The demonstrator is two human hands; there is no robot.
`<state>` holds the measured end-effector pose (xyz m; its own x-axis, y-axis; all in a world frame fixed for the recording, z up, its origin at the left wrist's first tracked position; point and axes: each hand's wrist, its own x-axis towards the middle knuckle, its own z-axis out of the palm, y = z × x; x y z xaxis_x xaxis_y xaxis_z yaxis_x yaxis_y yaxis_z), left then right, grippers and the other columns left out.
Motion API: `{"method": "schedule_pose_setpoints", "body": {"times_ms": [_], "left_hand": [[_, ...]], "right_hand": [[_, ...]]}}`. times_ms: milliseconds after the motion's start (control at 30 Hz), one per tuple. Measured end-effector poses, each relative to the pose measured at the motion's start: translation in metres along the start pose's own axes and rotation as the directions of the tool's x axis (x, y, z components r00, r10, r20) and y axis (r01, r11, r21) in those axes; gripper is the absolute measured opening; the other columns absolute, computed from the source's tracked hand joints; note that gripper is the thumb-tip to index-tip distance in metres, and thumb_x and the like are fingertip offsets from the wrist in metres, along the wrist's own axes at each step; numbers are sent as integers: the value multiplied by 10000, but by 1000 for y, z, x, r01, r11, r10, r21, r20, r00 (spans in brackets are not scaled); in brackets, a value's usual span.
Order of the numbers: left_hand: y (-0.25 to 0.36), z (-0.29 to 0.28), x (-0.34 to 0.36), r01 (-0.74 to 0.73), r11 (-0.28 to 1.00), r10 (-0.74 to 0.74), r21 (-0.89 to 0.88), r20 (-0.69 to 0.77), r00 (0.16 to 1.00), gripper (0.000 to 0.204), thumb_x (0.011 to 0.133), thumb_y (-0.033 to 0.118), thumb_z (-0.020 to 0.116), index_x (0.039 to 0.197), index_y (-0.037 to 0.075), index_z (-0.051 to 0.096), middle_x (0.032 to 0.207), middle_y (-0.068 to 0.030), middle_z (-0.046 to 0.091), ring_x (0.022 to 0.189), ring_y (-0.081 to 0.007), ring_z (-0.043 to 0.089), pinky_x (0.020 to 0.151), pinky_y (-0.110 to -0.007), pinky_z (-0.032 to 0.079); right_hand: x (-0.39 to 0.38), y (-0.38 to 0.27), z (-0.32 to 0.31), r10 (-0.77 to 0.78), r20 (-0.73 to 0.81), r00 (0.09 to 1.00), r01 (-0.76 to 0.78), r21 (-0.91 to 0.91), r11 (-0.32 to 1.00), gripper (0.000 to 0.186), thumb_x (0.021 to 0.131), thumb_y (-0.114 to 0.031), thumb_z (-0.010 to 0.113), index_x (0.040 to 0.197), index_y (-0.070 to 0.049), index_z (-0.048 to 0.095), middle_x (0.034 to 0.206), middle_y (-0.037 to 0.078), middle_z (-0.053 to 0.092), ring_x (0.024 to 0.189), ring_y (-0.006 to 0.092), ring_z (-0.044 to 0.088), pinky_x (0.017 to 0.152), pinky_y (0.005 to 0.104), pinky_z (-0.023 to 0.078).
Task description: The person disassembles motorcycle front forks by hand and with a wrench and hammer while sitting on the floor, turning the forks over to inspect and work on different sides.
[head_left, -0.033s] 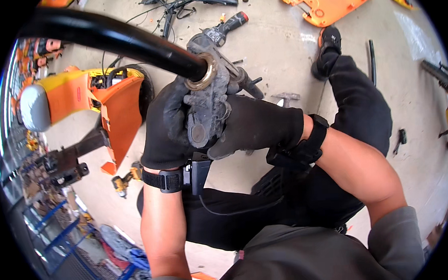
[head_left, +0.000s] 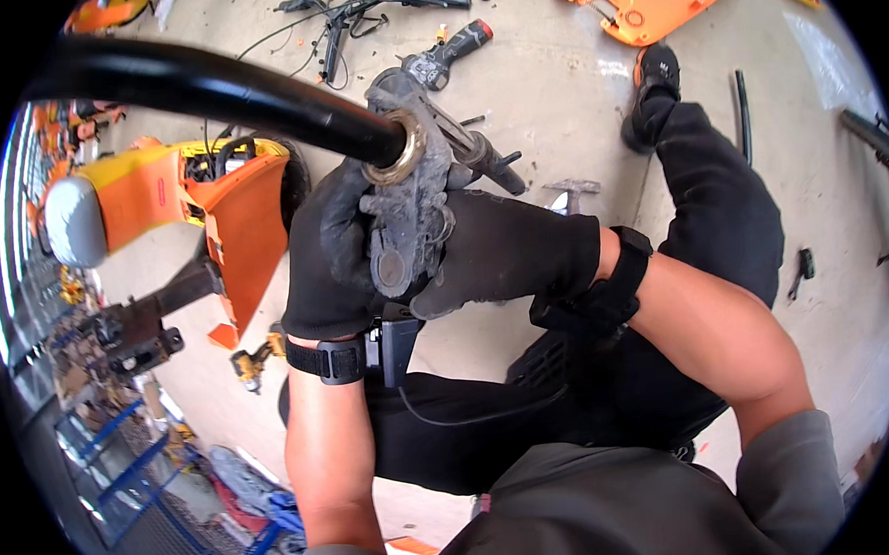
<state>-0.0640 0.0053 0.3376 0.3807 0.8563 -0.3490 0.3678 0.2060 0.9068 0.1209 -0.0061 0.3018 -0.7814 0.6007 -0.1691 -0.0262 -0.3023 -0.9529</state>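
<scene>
Both hands wear black gloves. My left hand (head_left: 325, 258) grips the left side of a dirty grey metal bracket (head_left: 403, 230), and my right hand (head_left: 503, 250) holds its right side, fingers wrapped round it. A long black tube (head_left: 228, 93) rises toward the upper left from a brass-coloured ring (head_left: 391, 153) at the bracket's upper part. A grey cylindrical strut (head_left: 489, 166) extends behind the bracket to the right. Much of my fingers is hidden by the part.
Orange-yellow scooter body (head_left: 124, 207) at left, yellow drill (head_left: 250, 370) below it. Behind lie handlebars (head_left: 423, 1), a red-ended tool (head_left: 454, 49), an orange panel (head_left: 651, 1) and a hammer (head_left: 570, 188). A black rod (head_left: 743, 116) lies beyond my outstretched leg; a blue metal rack (head_left: 135, 470) stands lower left.
The view has shifted slightly. The top of the tube sits a little lower in the picture; both hands keep their grip on the bracket.
</scene>
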Motion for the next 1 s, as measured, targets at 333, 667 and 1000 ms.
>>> {"method": "schedule_pose_setpoints", "body": {"times_ms": [333, 667, 1000], "left_hand": [[-7, -7, -4, -62, 997, 53, -38, -200, 978, 519, 1039, 313, 412, 1388, -71, 408, 1311, -225, 567, 1180, -314, 601, 990, -421, 520], [37, 7, 2, -55, 995, 40, -83, -172, 984, 527, 821, 27, 665, 1323, -32, 516, 1222, -107, 628, 1051, -128, 587, 873, -253, 478], [10, 20, 7, -121, 981, 160, 150, -287, 945, 405, 805, 16, 740, 1165, -32, 563, 1063, -112, 681, 1011, -157, 648, 900, -299, 514]], "right_hand": [[11, 28, 16, -274, -153, 950, 257, -122, 959, 288, 711, -255, 742, 830, 3, 696, 778, 203, 685, 725, 354, 671, 677, 421, 533], [22, 38, 11, -195, -265, 945, 123, -265, 956, 346, 741, -275, 729, 888, 37, 692, 825, 217, 685, 779, 380, 666, 721, 428, 532], [38, 90, 22, -193, -319, 928, 101, -284, 954, 383, 705, -303, 741, 900, 25, 709, 803, 217, 691, 714, 335, 677, 675, 405, 529]]}}
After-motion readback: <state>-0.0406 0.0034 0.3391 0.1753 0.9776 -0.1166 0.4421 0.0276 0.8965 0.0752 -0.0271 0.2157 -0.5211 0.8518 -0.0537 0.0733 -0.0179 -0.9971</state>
